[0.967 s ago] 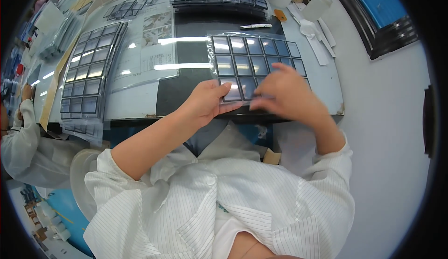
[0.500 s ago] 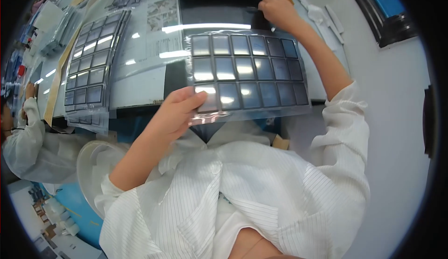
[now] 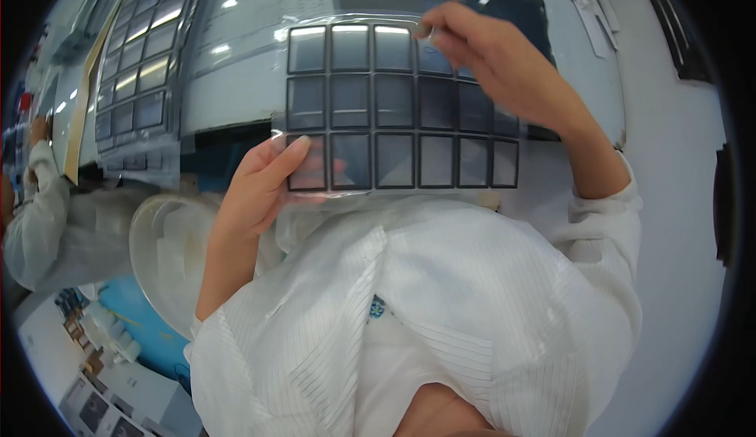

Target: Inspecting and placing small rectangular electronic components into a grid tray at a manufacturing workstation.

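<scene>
The right hand (image 3: 504, 67) hides the clear tray's (image 3: 394, 114) upper right cells

left hand (image 3: 264, 189) pinching low; right hand (image 3: 492, 63) pinching high.

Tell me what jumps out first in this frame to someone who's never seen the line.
A clear plastic tray gridded with dark square cells fills the upper middle, lifted toward the camera. The left hand grips its lower-left corner and the right hand pinches its top edge. A second gridded tray lies on the table at upper left, above another person's white sleeve.
</scene>
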Available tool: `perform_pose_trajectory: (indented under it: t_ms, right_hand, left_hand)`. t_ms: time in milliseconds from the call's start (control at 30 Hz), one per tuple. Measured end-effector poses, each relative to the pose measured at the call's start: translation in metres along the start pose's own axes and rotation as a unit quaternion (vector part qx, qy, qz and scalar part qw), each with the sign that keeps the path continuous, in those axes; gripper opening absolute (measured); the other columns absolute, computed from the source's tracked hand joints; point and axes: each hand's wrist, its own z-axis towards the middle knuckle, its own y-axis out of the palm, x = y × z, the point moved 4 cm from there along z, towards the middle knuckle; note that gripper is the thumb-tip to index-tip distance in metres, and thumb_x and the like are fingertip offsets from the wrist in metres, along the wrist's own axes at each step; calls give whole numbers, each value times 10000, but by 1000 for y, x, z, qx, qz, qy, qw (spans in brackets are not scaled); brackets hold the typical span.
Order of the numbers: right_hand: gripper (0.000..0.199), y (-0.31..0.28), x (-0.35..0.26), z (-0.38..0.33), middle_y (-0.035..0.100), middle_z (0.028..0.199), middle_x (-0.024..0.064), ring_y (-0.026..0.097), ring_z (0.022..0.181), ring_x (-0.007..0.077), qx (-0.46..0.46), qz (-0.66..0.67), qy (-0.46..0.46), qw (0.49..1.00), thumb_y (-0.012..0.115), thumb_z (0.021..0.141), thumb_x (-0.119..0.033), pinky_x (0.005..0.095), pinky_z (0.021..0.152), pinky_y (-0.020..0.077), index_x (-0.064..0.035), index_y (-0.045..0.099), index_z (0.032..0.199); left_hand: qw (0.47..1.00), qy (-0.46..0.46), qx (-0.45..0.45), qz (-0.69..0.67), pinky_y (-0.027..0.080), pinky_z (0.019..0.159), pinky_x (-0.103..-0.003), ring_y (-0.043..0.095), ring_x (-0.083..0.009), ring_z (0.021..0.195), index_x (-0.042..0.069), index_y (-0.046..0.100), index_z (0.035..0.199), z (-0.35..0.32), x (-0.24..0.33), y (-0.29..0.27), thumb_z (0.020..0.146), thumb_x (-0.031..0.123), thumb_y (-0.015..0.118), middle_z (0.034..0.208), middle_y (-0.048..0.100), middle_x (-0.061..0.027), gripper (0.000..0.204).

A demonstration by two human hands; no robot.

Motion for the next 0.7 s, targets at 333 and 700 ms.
perform_pose_trajectory:
  t_ms: [333,700]
  right_hand:
    - [124,51,-67,23,602,829,83,616,724,237,-5,52,-167,985,658,856,-50,312,612,492,-39,638,977]
    - [172,75,-87,38,577,760,51,604,642,203,20,-20,-213,977,712,784,-47,296,543,480,-57,678,952]
  left_hand:
    - [999,47,-21,19,596,668,-278,705,-167,842,20,612,1124,0,-1,4,983,266,544,1000,703,-103,292]
    - [998,55,-30,-2,601,673,-283,705,-171,814,-7,606,1081,4,-6,-2,979,263,554,967,699,-99,293]
